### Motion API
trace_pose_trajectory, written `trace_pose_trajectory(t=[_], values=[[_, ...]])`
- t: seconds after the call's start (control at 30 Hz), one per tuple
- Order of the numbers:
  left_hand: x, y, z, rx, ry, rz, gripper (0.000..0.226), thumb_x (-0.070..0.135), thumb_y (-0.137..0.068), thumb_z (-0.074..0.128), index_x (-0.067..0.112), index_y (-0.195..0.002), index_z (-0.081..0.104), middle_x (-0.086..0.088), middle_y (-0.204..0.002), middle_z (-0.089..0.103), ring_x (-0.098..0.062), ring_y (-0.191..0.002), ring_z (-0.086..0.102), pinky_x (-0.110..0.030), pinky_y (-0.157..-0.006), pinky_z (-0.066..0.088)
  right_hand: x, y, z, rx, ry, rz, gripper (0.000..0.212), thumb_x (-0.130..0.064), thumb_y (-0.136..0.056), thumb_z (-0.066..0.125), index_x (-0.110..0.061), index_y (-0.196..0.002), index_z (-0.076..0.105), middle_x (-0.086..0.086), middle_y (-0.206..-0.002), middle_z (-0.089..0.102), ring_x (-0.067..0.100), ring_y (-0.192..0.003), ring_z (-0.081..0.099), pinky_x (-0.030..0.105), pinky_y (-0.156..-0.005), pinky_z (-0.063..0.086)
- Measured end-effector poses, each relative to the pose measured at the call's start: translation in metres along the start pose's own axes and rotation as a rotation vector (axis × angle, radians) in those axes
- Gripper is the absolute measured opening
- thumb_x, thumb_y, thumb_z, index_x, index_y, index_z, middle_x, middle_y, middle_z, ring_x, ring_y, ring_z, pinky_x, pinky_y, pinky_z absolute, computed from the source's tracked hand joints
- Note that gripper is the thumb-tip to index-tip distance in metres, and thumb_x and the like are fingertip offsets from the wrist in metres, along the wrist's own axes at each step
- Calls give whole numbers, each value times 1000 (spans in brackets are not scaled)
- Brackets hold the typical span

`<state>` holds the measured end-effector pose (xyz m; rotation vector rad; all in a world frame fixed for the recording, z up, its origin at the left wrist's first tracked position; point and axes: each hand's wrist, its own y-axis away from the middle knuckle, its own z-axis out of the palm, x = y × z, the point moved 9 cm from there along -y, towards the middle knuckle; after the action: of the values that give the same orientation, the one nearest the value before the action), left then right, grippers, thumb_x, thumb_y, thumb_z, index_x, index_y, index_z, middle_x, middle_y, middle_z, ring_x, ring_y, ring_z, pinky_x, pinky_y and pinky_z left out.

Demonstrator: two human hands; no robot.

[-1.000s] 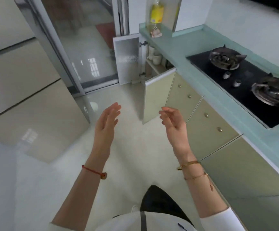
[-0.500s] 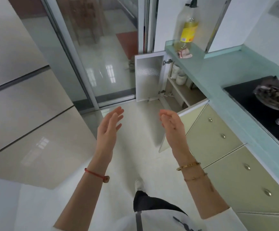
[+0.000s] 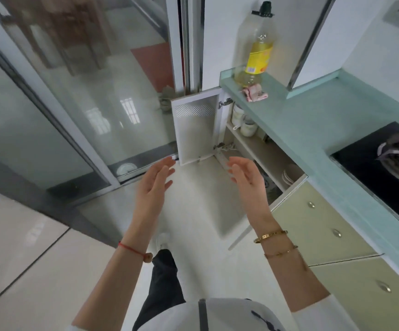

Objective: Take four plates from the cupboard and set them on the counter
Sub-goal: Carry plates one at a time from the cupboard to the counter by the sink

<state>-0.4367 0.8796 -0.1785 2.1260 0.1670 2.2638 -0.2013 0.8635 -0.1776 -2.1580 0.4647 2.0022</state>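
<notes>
The cupboard point(image 3: 253, 149) under the pale green counter point(image 3: 313, 120) stands open, both of its doors swung out. A stack of white plates point(image 3: 289, 174) shows on its lower shelf, partly hidden by the nearer door point(image 3: 265, 211). My left hand point(image 3: 154, 185) and my right hand point(image 3: 246, 177) are held out in front of me, palms facing each other, fingers apart and empty. The right hand is just left of the cupboard opening, short of the plates.
White jars point(image 3: 242, 120) sit on the cupboard's upper shelf. An oil bottle point(image 3: 257, 56) and a pink cloth point(image 3: 255, 93) stand at the counter's far end. A black gas hob point(image 3: 389, 168) is at right. Glass sliding doors point(image 3: 86, 91) line the left.
I have stepped closer to the open cupboard, which now appears larger and nearer. Both hands stay raised and empty, now level with the cupboard's open doors.
</notes>
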Motion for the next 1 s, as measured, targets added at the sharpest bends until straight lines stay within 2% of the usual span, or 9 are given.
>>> trace_pose_trajectory(t=[0.13,0.23,0.33,0.43,0.63,0.8,1.0], values=[[-2,-99,15,-128,0,-29,24,24,-102,49,27,-117,68,1,-128,67,-17,-123,61,-36,-106,47,7,-68,20,135,-20,16,19,-17,-98,52,-17,-112,64,-1,-116,68,19,-112,62,46,-106,46],[6,-164,34,-258,-42,-26,24,31,-93,51,36,-109,69,5,-127,68,-9,-120,62,-32,-103,48,8,-111,31,257,-52,32,19,-18,-97,53,-18,-112,64,0,-116,68,20,-113,63,45,-106,47],[7,-223,54,-393,-88,-52,26,25,-99,49,38,-109,68,12,-122,69,-2,-115,64,-31,-104,48,11,-143,37,391,-81,53,22,-19,-97,52,-18,-115,64,1,-116,68,20,-112,63,44,-104,49],[4,-271,74,-517,-138,-66,25,31,-98,50,38,-115,67,15,-123,69,0,-117,63,-26,-100,48,20,-167,38,502,-89,99,23,-20,-97,51,-18,-116,63,0,-115,68,18,-110,63,41,-103,50],[-28,-343,120,-690,-194,-134,24,32,-97,52,45,-108,68,16,-121,70,-4,-117,63,-30,-100,49,48,-197,24,697,-79,173,22,-20,-97,52,-18,-116,63,2,-116,68,18,-110,63,41,-102,50],[-69,-390,174,-843,-273,-182,24,32,-96,52,47,-108,67,16,-120,70,-2,-117,63,-26,-97,50,83,-225,1,828,-79,253,21,-22,-96,53,-17,-112,64,0,-112,69,18,-104,63,42,-98,51],[-125,-439,235,-931,-385,-239,22,31,-97,53,42,-110,67,19,-115,71,-2,-116,64,-27,-98,52,137,-264,-29,918,-88,376,22,-19,-95,53,-14,-113,65,1,-110,68,13,-101,62,34,-94,51]])
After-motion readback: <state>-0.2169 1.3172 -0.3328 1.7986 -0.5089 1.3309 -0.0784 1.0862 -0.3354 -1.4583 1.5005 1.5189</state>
